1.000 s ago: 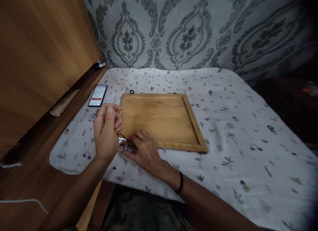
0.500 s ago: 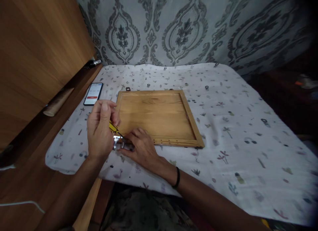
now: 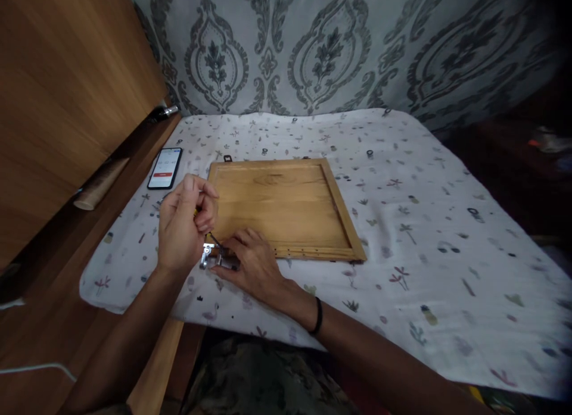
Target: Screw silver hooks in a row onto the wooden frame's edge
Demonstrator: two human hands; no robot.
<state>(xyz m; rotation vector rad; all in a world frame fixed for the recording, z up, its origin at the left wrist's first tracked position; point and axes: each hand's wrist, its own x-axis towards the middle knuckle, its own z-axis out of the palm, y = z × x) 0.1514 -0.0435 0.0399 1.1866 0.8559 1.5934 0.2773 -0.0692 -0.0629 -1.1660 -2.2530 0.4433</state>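
Observation:
A wooden framed panel point(image 3: 277, 203) lies on the patterned white cloth. My left hand point(image 3: 184, 227) is closed around a yellow screwdriver point(image 3: 208, 235), whose handle is mostly hidden by the fingers. Its dark shaft slants down to a silver metal hinge point(image 3: 206, 255) at the panel's near left corner. Thumb and fingers of my right hand point(image 3: 252, 261) are pressed around the hinge's right part, against the panel's near edge. The screwdriver's tip sits close to the right fingertips; its exact contact is too small to make out.
A phone point(image 3: 164, 168) lies beyond my left hand. Left of the cloth point(image 3: 429, 242) stand a wooden cabinet point(image 3: 75, 93) and a rolled tube point(image 3: 100, 186). Patterned fabric point(image 3: 277, 52) rises behind. A white cable point(image 3: 40, 367) is at lower left.
My left fingers have curled more closely over the screwdriver handle, so less yellow shows. My right hand keeps its place at the hinge. The whole view has shifted slightly.

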